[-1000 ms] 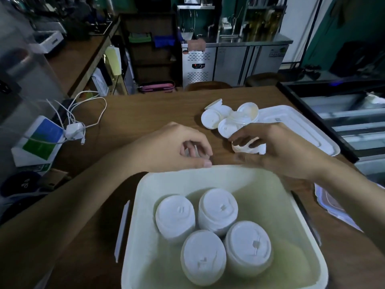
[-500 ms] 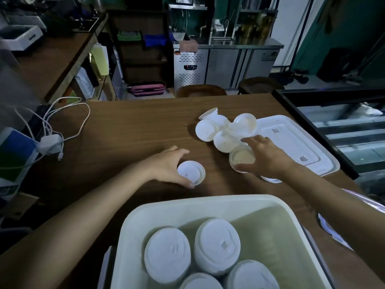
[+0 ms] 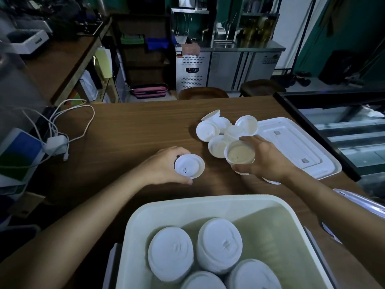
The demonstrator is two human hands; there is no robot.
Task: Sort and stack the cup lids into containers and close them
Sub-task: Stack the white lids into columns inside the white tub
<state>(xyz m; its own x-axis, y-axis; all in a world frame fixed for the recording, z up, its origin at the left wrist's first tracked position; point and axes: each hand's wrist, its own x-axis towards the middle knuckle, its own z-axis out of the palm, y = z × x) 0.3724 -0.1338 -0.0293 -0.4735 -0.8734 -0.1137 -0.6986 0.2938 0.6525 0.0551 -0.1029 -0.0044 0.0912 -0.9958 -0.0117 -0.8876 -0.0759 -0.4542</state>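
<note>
Four stacks of white cup lids (image 3: 219, 245) stand inside the pale container (image 3: 210, 202) at the near edge of the table (image 3: 135, 126). The left hand (image 3: 164, 168) is curled around one lid (image 3: 189, 165), top side up. The right hand (image 3: 264, 158) grips an upturned lid (image 3: 239, 154) beside the loose pile (image 3: 220, 127), which touches the flat container cover (image 3: 295, 147).

Dim room — teal walls (image 3: 308, 38), steel counter (image 3: 229, 65).
</note>
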